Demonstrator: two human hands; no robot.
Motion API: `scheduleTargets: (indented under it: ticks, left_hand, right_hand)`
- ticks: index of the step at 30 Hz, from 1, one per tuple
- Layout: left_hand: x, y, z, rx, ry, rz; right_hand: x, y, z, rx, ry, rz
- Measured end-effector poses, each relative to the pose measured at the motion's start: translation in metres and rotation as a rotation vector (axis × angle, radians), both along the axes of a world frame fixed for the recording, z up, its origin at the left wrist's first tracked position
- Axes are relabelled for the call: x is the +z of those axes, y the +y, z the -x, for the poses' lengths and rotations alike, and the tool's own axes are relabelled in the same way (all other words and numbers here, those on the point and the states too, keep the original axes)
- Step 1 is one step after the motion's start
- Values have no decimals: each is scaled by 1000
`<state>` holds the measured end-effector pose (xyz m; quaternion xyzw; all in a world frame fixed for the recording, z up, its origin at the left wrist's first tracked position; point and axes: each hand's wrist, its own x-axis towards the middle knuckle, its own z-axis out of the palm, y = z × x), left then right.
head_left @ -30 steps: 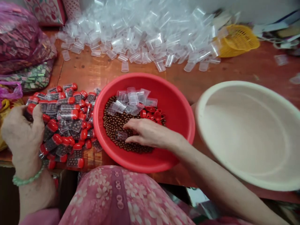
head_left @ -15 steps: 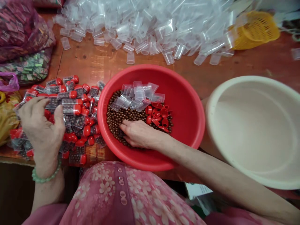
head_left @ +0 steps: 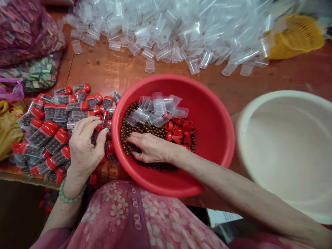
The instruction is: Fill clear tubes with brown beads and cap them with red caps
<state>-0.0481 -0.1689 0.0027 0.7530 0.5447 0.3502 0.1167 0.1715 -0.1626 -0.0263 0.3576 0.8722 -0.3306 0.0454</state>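
My left hand [head_left: 86,147], a green bead bracelet on its wrist, is over the right part of a pile of small clear containers with red caps [head_left: 61,140], filled with dark balls. Its fingers are curved, with a gap between them and the thumb, and I see nothing gripped there. Inside a red basin [head_left: 215,114], my right hand [head_left: 153,147] dips its fingertips into loose brown balls [head_left: 153,129]. Its thumb stands apart from the fingers; the tips are partly hidden. Empty clear sleeves [head_left: 158,105] and loose red caps [head_left: 181,129] lie on the balls beyond it.
Clear plastic sleeves [head_left: 166,31] are heaped along the back of the wooden table [head_left: 98,69], with a yellow perforated basket [head_left: 295,38] at their right. A white basin [head_left: 285,148] stands right of the red one. Filled bags [head_left: 28,38] occupy the left back.
My left hand has moved right across the pile toward the red basin. In the basin, my right hand has shifted slightly and its thumb and fingers have spread apart. The view has shifted a little.
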Motion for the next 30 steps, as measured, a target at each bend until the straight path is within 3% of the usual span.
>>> scheduleTargets:
  ticks: [4, 8, 14, 17, 24, 30]
  left_hand:
    - [8, -6, -13, -81, -136, 125]
    - [12, -7, -24, -296, -357, 458]
    - [20, 12, -44, -615, -310, 786]
    - [20, 18, -57, -640, -443, 896]
    - [17, 14, -71, -635, -639, 903]
    - [19, 19, -73, -490, -671, 795]
  right_hand:
    - [6, 0, -11, -130, 299, 20]
    - [26, -1, -21, -293, 492, 1]
    - [52, -5, -35, -303, 688, -82]
    - [54, -8, -42, -340, 757, -124]
    - [55, -16, -50, -412, 690, -335]
    - [56, -18, -50, -386, 754, -483]
